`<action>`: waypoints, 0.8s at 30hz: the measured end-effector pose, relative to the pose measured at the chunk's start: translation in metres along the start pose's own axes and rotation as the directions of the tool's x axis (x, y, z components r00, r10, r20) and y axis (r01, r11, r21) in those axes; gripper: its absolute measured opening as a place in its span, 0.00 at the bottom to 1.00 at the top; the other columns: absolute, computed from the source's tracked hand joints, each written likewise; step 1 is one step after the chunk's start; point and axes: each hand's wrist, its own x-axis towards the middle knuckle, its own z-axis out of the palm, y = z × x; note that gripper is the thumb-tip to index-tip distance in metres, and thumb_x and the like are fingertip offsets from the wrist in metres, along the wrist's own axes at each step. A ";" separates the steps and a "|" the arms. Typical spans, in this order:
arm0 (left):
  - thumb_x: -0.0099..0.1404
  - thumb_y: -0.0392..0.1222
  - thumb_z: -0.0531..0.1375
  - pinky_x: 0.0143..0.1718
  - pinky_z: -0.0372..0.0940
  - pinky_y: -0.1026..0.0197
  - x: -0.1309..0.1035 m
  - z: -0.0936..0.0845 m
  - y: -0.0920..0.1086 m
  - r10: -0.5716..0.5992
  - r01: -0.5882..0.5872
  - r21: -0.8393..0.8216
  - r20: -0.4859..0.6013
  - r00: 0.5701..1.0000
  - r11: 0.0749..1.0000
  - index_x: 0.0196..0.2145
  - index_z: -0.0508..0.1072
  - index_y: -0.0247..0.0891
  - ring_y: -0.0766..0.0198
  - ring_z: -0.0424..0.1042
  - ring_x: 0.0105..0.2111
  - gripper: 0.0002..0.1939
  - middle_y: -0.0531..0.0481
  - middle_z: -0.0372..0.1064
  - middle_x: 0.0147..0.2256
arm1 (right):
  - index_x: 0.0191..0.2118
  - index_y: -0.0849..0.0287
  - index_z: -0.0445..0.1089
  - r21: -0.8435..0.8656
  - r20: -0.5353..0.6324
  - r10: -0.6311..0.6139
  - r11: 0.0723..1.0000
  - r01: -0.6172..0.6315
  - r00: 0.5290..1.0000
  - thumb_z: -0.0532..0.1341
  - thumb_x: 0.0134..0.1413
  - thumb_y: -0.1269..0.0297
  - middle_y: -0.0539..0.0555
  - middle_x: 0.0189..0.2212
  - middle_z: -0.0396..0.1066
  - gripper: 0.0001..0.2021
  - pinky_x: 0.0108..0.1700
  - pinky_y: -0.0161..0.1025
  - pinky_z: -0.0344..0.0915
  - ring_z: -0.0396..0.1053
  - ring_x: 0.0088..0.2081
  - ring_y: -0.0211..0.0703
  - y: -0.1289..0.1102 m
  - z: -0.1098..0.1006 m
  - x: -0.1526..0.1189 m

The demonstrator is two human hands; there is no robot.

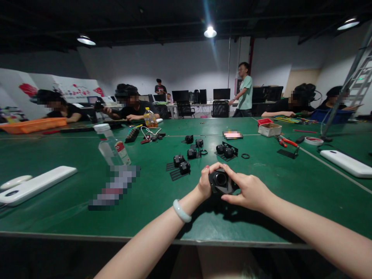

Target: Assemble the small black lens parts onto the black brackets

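Between my two hands is a black plastic part with a round opening (221, 178), held just above the green table (157, 217). My left hand (207, 180) grips its left side and top edge with bent fingers. A pale bangle circles that wrist. My right hand (252, 190) has its forefinger on the top and its thumb at the lower right of the part. Beyond them stand several similar black parts (184, 167), some on slotted plates. A paired black assembly (228, 151) lies farther back, near a loose black ring (245, 156).
A clear bottle (112, 149) stands at left, behind a blurred-out item (114, 190). White slab-like devices (345, 162) lie at both sides. Orange-handled pliers (286, 141), a tape roll (314, 141) and a small box (270, 130) are at right. Several people sit or stand beyond.
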 end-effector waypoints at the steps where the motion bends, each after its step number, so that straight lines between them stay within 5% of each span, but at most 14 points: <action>1: 0.53 0.54 0.38 0.32 0.56 0.60 0.000 0.000 0.000 0.004 -0.004 0.010 -0.001 1.000 1.000 0.30 0.63 0.32 0.61 0.62 0.29 0.24 0.46 0.64 0.28 | 0.56 0.58 0.36 -0.002 -0.003 -0.003 1.000 0.002 1.000 0.52 0.39 0.47 0.56 0.30 0.67 0.39 0.30 0.35 0.59 0.66 0.31 0.43 0.000 0.000 0.000; 13: 0.53 0.54 0.36 0.23 0.58 0.59 0.003 -0.010 0.025 0.073 -0.074 -0.007 -0.099 0.992 0.997 0.31 0.60 0.33 0.61 0.63 0.21 0.24 0.48 0.64 0.21 | 0.54 0.59 0.43 0.056 -0.103 0.087 0.995 -0.082 0.991 0.55 0.37 0.50 0.57 0.33 0.67 0.37 0.33 0.37 0.60 0.66 0.33 0.45 0.021 -0.009 0.004; 20: 0.53 0.51 0.41 0.27 0.57 0.62 -0.001 -0.006 0.019 0.298 -0.235 0.241 -0.275 0.914 0.942 0.33 0.60 0.35 0.63 0.63 0.24 0.19 0.50 0.64 0.24 | 0.53 0.58 0.45 0.245 -0.054 0.127 0.963 -0.110 0.990 0.56 0.37 0.52 0.57 0.38 0.65 0.36 0.37 0.38 0.59 0.64 0.38 0.45 0.012 -0.012 0.004; 24: 0.53 0.52 0.41 0.28 0.57 0.62 -0.003 0.000 0.016 0.352 -0.261 0.318 -0.273 0.895 0.911 0.33 0.61 0.36 0.63 0.62 0.25 0.19 0.50 0.63 0.26 | 0.53 0.58 0.44 0.316 -0.027 0.119 0.943 -0.105 0.992 0.57 0.37 0.53 0.57 0.38 0.65 0.35 0.36 0.37 0.59 0.65 0.37 0.44 -0.002 -0.012 0.000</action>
